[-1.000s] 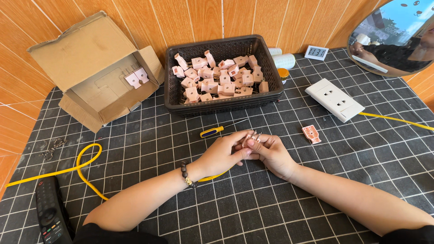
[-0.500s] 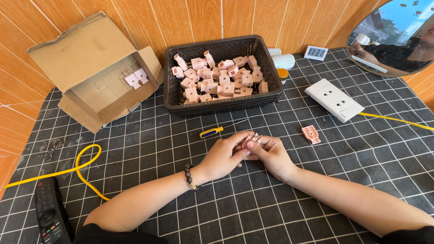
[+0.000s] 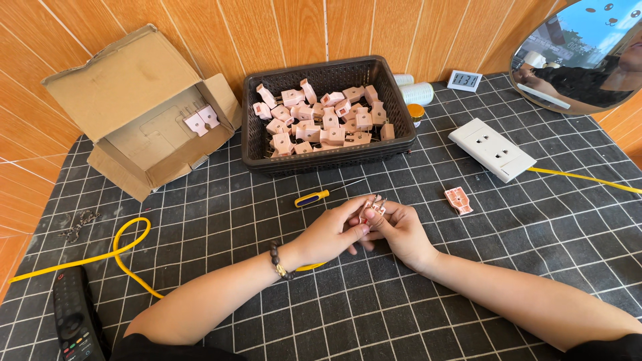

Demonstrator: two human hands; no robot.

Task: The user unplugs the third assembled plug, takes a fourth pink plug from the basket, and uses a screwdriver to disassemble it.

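Since the earlier frame: little change. Both hands stay met at the mat's centre; the view has shifted only slightly.

Left hand (image 3: 329,235) and right hand (image 3: 400,230) are both closed around one small pale-pink plastic plug part (image 3: 372,208), fingertips pinching it from either side, held just above the dark gridded cutting mat (image 3: 468,267). Metal prongs show at its top, pointing up and away from the person toward the basket; long axis runs roughly near-to-far. Much of the body is hidden by fingers.

Nearby:
- small screwdriver with yellow-and-blue handle (image 3: 313,198), lying on the mat just beyond the left hand, shaft pointing right.
- a second pink plug piece (image 3: 458,200), flat on the mat, right of the hands, apart from them.
- dark plastic mesh basket (image 3: 394,100) full of pink plugs, farther back.
- white socket strip (image 3: 491,149), right rear.
- open cardboard box (image 3: 127,100), left rear.
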